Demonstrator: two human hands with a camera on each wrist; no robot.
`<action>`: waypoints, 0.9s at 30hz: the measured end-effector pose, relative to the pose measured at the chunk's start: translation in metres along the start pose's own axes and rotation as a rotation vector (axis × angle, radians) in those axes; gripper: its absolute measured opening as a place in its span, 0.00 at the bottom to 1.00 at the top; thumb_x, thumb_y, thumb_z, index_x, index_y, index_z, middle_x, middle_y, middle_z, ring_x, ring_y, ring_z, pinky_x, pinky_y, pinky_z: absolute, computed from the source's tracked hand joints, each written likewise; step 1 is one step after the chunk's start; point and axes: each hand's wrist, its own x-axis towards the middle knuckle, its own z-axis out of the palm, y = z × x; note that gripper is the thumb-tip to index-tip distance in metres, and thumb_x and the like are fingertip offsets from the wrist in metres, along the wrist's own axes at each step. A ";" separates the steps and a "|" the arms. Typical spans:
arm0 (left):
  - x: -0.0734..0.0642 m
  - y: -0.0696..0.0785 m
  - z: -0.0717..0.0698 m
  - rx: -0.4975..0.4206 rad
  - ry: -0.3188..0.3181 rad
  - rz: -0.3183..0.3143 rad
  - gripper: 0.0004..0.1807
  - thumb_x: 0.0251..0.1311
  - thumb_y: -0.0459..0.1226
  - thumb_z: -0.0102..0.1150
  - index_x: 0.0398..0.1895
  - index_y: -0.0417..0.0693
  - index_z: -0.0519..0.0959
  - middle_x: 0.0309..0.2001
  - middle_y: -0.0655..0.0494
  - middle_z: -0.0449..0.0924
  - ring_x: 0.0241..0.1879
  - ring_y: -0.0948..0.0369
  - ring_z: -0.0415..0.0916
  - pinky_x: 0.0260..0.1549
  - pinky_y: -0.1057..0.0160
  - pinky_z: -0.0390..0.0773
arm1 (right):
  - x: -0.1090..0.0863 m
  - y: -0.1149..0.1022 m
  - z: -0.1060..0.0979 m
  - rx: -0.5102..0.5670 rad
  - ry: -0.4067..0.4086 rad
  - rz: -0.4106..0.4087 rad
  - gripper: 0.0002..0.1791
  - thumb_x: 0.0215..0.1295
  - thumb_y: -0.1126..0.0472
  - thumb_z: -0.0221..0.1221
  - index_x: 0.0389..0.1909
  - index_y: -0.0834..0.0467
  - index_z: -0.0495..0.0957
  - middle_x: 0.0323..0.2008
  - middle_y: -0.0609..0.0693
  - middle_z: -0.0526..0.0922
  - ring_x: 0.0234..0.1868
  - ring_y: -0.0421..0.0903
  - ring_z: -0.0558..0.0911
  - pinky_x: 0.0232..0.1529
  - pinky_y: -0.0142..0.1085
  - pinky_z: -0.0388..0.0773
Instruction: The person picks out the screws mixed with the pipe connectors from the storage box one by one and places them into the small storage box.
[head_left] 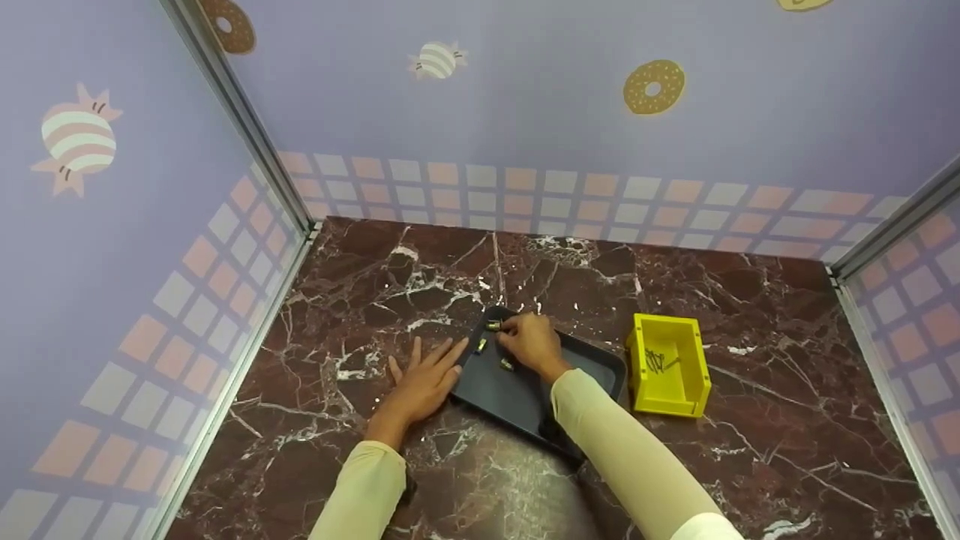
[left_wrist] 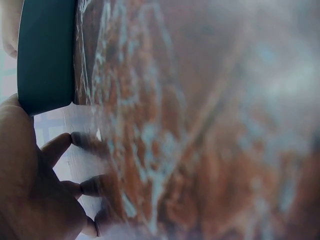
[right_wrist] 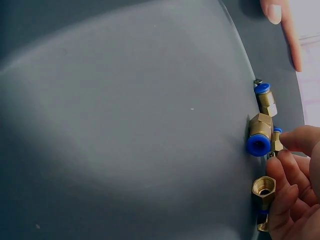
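Note:
A dark grey tray (head_left: 495,401) lies turned at an angle on the marbled surface, with several brass push-in fittings with blue collars near its far left end. My right hand (head_left: 531,341) reaches over it. In the right wrist view its thumb and fingers pinch a small brass fitting (right_wrist: 276,141). Right beside that stand a larger brass fitting (right_wrist: 260,132) and another blue-collared fitting (right_wrist: 265,99). A fitting with a threaded opening (right_wrist: 263,190) is close to the curled fingers. My left hand (head_left: 424,386) lies with fingers spread, its fingertips at the tray's left edge.
To the right of the tray stands a yellow bin (head_left: 670,409) with several thin screws (head_left: 654,361) inside. Patterned wall panels (head_left: 480,112) enclose the dark red marbled surface (head_left: 780,390) at the back and both sides.

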 end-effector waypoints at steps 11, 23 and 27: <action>0.000 0.000 0.000 0.010 0.009 0.003 0.28 0.80 0.58 0.32 0.80 0.86 0.48 0.82 0.65 0.52 0.81 0.37 0.30 0.65 0.19 0.24 | 0.002 -0.001 0.005 -0.099 0.019 0.013 0.07 0.62 0.51 0.70 0.32 0.49 0.91 0.29 0.45 0.90 0.32 0.46 0.86 0.34 0.45 0.84; 0.000 0.000 0.001 0.002 0.007 0.001 0.28 0.80 0.57 0.33 0.80 0.84 0.49 0.82 0.64 0.52 0.82 0.38 0.28 0.66 0.20 0.23 | 0.004 -0.003 0.008 -0.113 0.057 0.056 0.04 0.60 0.55 0.68 0.30 0.48 0.91 0.32 0.45 0.91 0.34 0.47 0.88 0.37 0.48 0.85; 0.000 0.000 0.000 0.005 0.008 -0.001 0.28 0.80 0.57 0.33 0.80 0.85 0.48 0.82 0.65 0.52 0.82 0.38 0.29 0.65 0.20 0.23 | 0.004 -0.002 0.007 -0.127 0.039 0.052 0.04 0.58 0.56 0.68 0.28 0.50 0.90 0.31 0.46 0.91 0.34 0.48 0.87 0.36 0.48 0.85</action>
